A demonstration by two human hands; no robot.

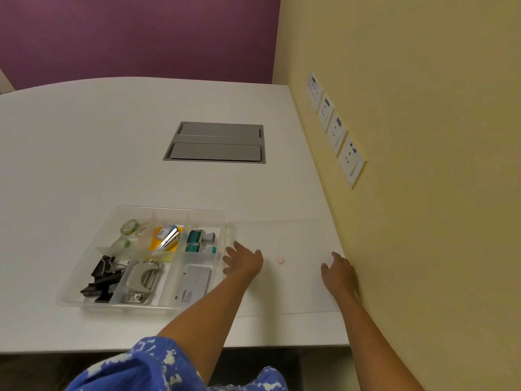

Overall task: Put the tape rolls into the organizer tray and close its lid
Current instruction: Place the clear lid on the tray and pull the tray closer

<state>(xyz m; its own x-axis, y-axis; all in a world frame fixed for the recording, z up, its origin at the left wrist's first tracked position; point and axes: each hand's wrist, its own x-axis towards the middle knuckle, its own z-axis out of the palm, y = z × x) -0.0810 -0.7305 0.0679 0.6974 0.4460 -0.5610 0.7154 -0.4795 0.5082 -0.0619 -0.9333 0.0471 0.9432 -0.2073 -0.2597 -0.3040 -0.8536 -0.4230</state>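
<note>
Reaching over the white table (84, 142), both hands are spreading flat on the clear lid (296, 238), which is lying open just right of the clear tray (169, 213): left hand (244, 259) with fingers splayed at the lid's tray-side edge, right hand (338, 273) open at its far edge, close against the yellow wall (423, 80) (tight on that side). Two tape rolls (129, 227) are sitting in the tray's back-left compartment. A grey box (194, 286) is reading "camlin". Four wall sockets (335, 128) are showing; the table's left side is lying bare.
</note>
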